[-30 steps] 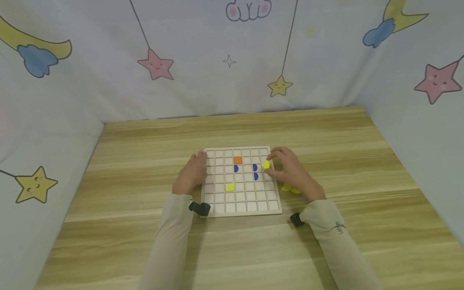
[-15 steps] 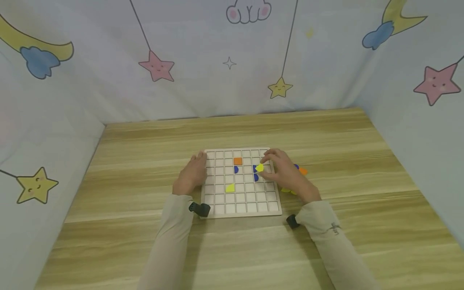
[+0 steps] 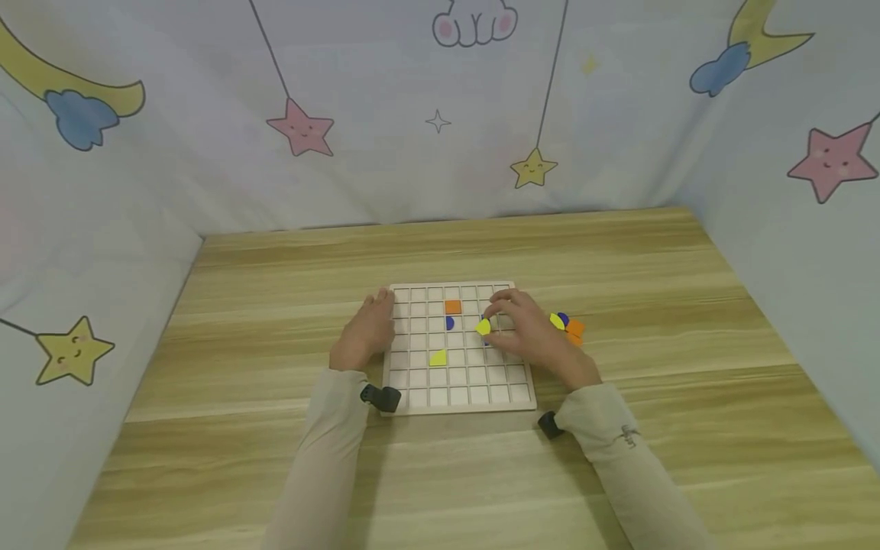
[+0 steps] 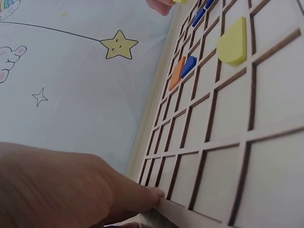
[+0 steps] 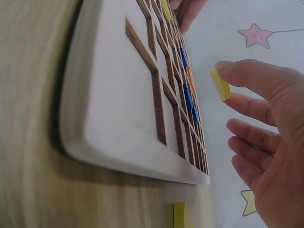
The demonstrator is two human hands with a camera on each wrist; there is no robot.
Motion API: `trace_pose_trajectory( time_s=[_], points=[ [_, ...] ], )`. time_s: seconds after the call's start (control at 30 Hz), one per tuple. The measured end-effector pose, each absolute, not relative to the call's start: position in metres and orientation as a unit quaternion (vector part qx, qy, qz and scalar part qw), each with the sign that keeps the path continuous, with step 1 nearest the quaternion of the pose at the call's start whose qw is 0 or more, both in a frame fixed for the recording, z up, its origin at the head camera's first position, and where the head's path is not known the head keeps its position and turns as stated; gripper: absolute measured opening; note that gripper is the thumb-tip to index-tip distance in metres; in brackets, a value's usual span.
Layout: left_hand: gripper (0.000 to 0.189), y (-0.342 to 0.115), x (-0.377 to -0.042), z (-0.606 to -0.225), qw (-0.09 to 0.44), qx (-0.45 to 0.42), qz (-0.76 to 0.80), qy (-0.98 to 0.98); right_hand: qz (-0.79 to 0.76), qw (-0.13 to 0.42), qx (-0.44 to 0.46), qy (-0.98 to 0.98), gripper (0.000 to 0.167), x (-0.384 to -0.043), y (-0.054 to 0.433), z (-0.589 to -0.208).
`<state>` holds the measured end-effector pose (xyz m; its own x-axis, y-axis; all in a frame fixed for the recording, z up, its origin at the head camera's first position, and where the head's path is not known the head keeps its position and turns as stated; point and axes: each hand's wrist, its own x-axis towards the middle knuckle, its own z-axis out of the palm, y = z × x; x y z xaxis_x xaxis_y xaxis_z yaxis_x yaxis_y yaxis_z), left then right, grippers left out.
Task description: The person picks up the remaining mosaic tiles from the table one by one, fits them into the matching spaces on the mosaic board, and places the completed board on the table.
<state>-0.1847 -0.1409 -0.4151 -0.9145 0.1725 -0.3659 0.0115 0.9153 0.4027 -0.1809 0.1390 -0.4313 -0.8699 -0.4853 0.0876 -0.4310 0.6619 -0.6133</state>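
A pale wooden grid board (image 3: 454,410) lies on the table. Against its left edge rests my left hand (image 3: 367,332); in the left wrist view an extended digit (image 4: 137,194) touches the rim. My right hand (image 3: 525,328) pinches a yellow tile (image 3: 483,327) between thumb and index finger, over the board's right half. The right wrist view shows this yellow piece (image 5: 220,85) on edge at the fingertips, other fingers loosely bent. In the grid sit an orange square tile (image 3: 453,306), a blue half-round tile (image 3: 450,323) and another yellow tile (image 3: 438,357). Two more blue tiles (image 5: 187,96) are mostly hidden in the head view.
Right of the board lies a small pile of loose tiles, with orange ones (image 3: 575,330), a blue one (image 3: 564,317) and a yellow one (image 3: 556,321). A printed cloth (image 3: 385,168) with stars and moons hangs behind the wood-grain table (image 3: 275,267) and along its sides.
My right hand has moved left and slightly nearer with the yellow tile, from the board's right edge to over the blue tiles. More of the loose pile shows. My left hand stays put.
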Motion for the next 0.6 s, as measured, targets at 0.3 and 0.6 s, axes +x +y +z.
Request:
trace_pose_trajectory(
  time_s=[0.3, 0.6],
  points=[
    [0.057, -0.14, -0.184, -0.414, 0.204, 0.044, 0.192, 0.959, -0.298, 0.052, -0.271, 0.914, 0.026, -0.179, 0.128, -0.434],
    [0.058, -0.139, -0.185, -0.414, 0.204, 0.045, 0.195, 0.958, -0.287, 0.082, -0.294, 0.908, 0.026, -0.172, 0.119, -0.432]
  ],
)
